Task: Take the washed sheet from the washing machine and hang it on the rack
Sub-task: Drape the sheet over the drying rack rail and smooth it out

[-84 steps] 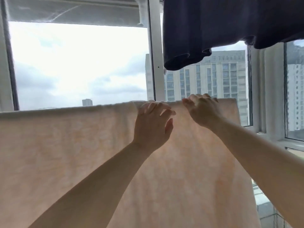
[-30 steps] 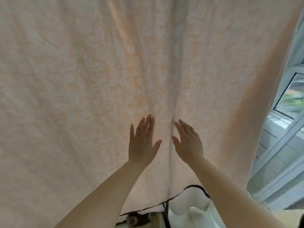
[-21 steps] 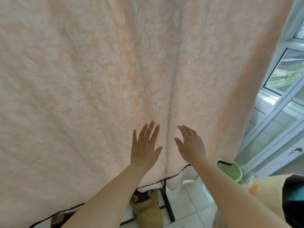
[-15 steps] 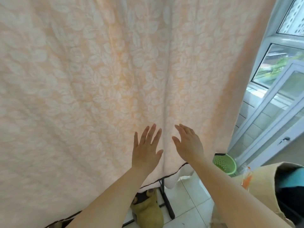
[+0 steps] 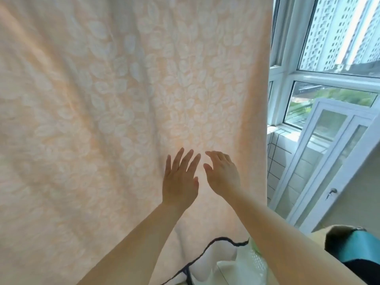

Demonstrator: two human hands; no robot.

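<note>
Neither hand grips anything: the left hand lies flat with fingers straight and slightly fanned on the hanging sheet, and the right hand is beside it, fingers relaxed and a little bent, their tips at the cloth, though whether they press it or hover just off it is hard to tell from this angle. Peach-coloured and printed with pale leaves, the sheet fills most of the view and hangs as a broad curtain in front of the window; the rack that carries it is above the frame and out of sight. Its dark-piped bottom hem hangs just above the floor, and its right edge falls nearly straight down. Judging by the soft diagonal folds across the left half, the fabric is limp and thin enough to let daylight through, probably weighted with damp, so it should drape and cling rather than slide. It hangs with its visible length top to bottom and its printed face towards the person. Flat-palm strokes downward and outward would suit smoothing; for any shift, pinching the right edge or the hem seems the sensible hold.
</note>
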